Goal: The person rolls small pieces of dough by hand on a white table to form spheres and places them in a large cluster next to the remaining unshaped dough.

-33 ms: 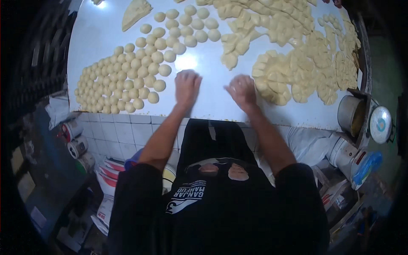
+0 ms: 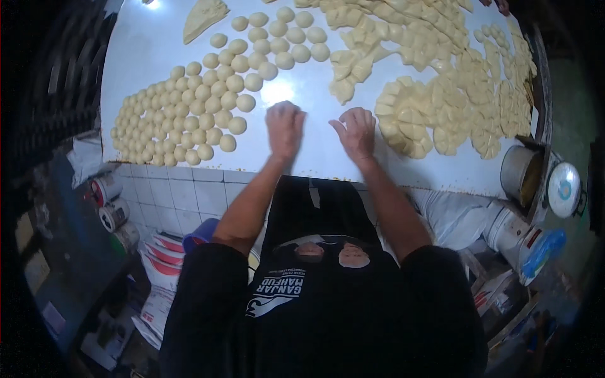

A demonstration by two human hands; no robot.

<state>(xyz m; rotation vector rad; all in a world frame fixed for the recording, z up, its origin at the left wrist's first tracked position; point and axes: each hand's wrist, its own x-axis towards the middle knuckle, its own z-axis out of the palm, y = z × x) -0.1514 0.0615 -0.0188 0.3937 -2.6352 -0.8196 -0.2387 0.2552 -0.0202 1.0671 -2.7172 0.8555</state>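
Note:
My left hand (image 2: 285,129) is curled on the white tabletop (image 2: 315,88), fingers bent under; whatever is beneath them is hidden. My right hand (image 2: 357,133) is also curled, thumb sticking out leftward, its palm side out of sight. Many pale round dough balls (image 2: 201,107) lie in rows left of and beyond my left hand. To the right of my right hand, glossy flattened, folded dough pieces (image 2: 409,113) form large overlapping clusters, with more (image 2: 346,69) farther back. A larger wedge of dough (image 2: 201,19) rests at the back left.
A metal pot (image 2: 517,173) and round lid (image 2: 564,189) sit at the right edge. Below are buckets (image 2: 113,214), a blue tub (image 2: 198,233), stacked sacks (image 2: 161,264) and a white bucket with blue plastic (image 2: 529,258). Small reddish shapes at the far right top are too cropped to identify.
My left hand has moved slightly right and my right hand slightly left, narrowing the gap between them. The dough appears shifted a little with the camera view.

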